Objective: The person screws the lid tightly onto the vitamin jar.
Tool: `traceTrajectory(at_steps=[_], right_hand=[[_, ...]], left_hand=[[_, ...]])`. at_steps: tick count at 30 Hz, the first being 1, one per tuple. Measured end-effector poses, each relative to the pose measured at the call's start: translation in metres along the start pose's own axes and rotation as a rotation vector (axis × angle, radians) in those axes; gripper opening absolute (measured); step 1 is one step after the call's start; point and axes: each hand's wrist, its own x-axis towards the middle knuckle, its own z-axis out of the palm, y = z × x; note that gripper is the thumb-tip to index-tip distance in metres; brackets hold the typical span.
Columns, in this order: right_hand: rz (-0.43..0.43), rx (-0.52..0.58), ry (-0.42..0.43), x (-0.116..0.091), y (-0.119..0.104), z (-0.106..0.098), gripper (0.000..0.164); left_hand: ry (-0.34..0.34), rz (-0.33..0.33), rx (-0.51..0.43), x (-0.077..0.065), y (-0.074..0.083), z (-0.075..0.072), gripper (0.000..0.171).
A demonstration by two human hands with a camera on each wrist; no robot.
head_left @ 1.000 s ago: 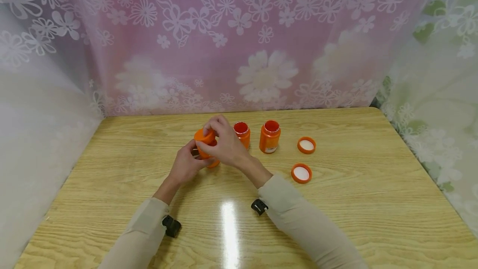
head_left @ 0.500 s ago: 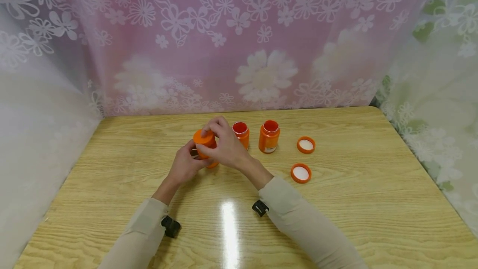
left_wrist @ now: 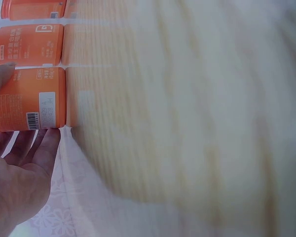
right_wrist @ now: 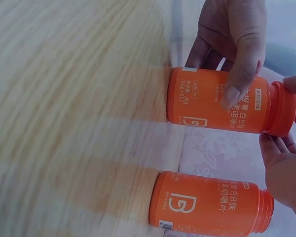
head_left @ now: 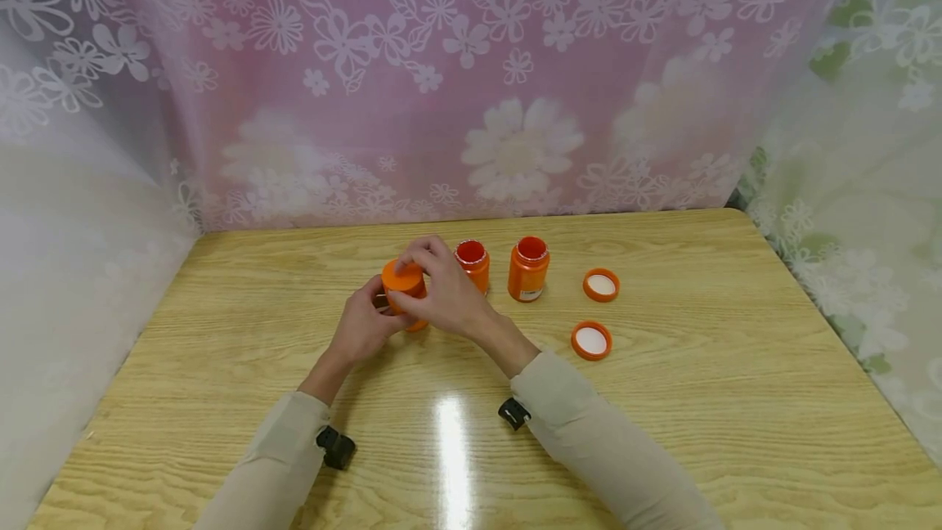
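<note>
An orange bottle (right_wrist: 200, 101) stands upright on the table, with printed white text on its side. My left hand (head_left: 363, 325) grips its body, thumb across the front in the right wrist view and fingers behind. At its top sits an orange cap (head_left: 402, 278), which my right hand (head_left: 450, 291) holds by the rim between thumb and fingers. In the right wrist view the cap (right_wrist: 284, 108) is over the bottle's neck; how tightly it fits I cannot tell. Just right of my hands stands a second orange bottle (head_left: 479, 272), uncapped and partly hidden by my right hand.
A third uncapped bottle (head_left: 528, 272) stands farther right. Beyond it two orange caps, an upper cap (head_left: 601, 285) and a lower cap (head_left: 592, 341), lie with white liners facing up. Behind the wooden table (head_left: 684, 424) hangs a flowered curtain (head_left: 441, 88).
The cap was raised and tilted above the bottle a second ago; it has come down level onto the neck, with my right hand lowering slightly. My left hand keeps its grip on the bottle.
</note>
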Motion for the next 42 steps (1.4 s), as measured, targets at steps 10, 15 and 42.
traceTrajectory(at_steps=[10,15,42], right_hand=[[-0.005,-0.070,-0.090,0.000,-0.003,-0.006,0.035],[-0.008,-0.147,-0.165,0.003,-0.010,-0.016,0.039],[-0.118,-0.525,-0.599,0.033,-0.038,-0.036,0.035]], left_hand=[[0.005,0.014,0.034,0.004,-0.009,0.000,0.056],[0.003,0.014,0.009,0.013,-0.033,0.000,0.058],[0.002,0.049,-0.022,0.014,-0.038,0.001,0.064]])
